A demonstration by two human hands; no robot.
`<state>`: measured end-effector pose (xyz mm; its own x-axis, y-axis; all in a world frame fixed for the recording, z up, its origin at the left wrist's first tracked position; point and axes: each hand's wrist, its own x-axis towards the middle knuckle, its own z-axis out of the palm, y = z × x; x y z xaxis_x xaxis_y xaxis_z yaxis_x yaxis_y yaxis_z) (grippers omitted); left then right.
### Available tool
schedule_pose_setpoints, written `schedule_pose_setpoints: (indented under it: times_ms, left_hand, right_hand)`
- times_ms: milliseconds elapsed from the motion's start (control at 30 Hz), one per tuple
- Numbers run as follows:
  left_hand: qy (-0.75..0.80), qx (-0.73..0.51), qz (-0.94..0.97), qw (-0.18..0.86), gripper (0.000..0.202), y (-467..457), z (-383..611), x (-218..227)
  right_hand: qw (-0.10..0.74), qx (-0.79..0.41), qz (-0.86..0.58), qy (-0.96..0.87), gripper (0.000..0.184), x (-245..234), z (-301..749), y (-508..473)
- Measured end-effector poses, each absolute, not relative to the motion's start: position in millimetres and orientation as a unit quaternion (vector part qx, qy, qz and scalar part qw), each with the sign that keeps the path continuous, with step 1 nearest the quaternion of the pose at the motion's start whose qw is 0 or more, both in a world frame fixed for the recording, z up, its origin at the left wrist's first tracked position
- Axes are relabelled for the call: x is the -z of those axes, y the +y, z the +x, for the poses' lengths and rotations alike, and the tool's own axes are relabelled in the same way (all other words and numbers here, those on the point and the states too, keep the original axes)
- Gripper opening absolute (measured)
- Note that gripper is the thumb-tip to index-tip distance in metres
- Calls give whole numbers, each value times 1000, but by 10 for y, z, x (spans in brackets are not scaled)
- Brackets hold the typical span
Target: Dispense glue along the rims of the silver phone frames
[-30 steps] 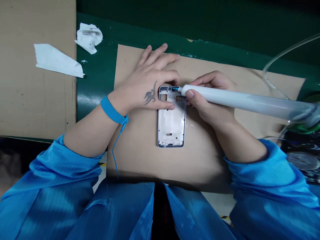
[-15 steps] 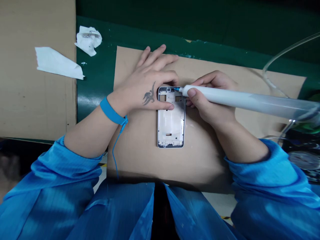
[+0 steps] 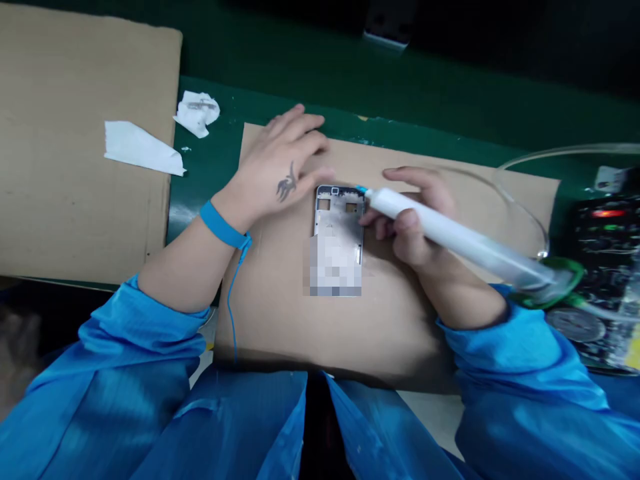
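Observation:
A phone frame [image 3: 340,223] with cut-out windows lies on a cardboard sheet [image 3: 280,293]; its lower part is blurred by a pixelated patch. My right hand [image 3: 417,220] is closed around a glue syringe [image 3: 450,233] filled with white paste. The syringe's blue needle tip [image 3: 361,190] sits at the frame's top right corner, and some of my right fingers are beside the frame's right edge. My left hand [image 3: 287,163] has its fingers spread over the cardboard, with the thumb near the frame's top left corner. A blue wrist strap [image 3: 223,225] with a cord is on my left wrist.
Two pieces of white tissue [image 3: 143,148] lie at the left, near a larger cardboard panel [image 3: 85,200]. On the right stands a dispenser unit [image 3: 607,267] with a red display and a gauge. Clear tubing [image 3: 530,207] arcs above the syringe. Another phone-like part [image 3: 387,37] is at the top.
My left hand has come off the phone frame, its thumb moving up and left. The syringe is tilted more, its rear end lower and further left in view. The camera view has shifted.

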<state>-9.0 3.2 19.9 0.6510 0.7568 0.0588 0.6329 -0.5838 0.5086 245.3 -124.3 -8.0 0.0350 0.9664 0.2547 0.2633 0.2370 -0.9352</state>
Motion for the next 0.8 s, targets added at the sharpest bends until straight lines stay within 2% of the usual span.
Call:
schedule_pose_setpoints:
  times_ms: [67,133,300,367,433,567,667,733,800]
  left_hand:
    - [435,-153,867,190,65,93,-177,-176]
    - [450,-157,861,180,68,133,-249,-131]
    - [450,-121,871,156,70,135,-296,-18]
    - [452,-116,873,143,71,124,-287,-8]
    - [455,-116,873,134,72,116,-278,-15]
    - [464,-111,870,123,66,113,-264,-38]
    - [468,-110,870,114,61,113,-246,-35]
    - [469,-111,870,103,59,110,-233,-27]
    - [472,-109,870,91,59,107,-226,-25]
  right_hand:
    - [457,-336,-505,-651,70,101,2455,-1232]
    - [429,-295,-508,-686,73,129,2469,-1186]
    - [401,-97,-633,-655,78,283,2908,-835]
    - [432,-46,-676,-596,74,368,3296,-586]
    - [508,-23,-680,-528,64,438,3725,-319]
    - [558,4,-681,-475,49,492,4279,50]
    - [583,20,-672,-456,48,465,4153,156]
    - [545,-20,-667,-508,56,414,3839,238]
    - [386,-115,-670,-624,55,337,3455,386]
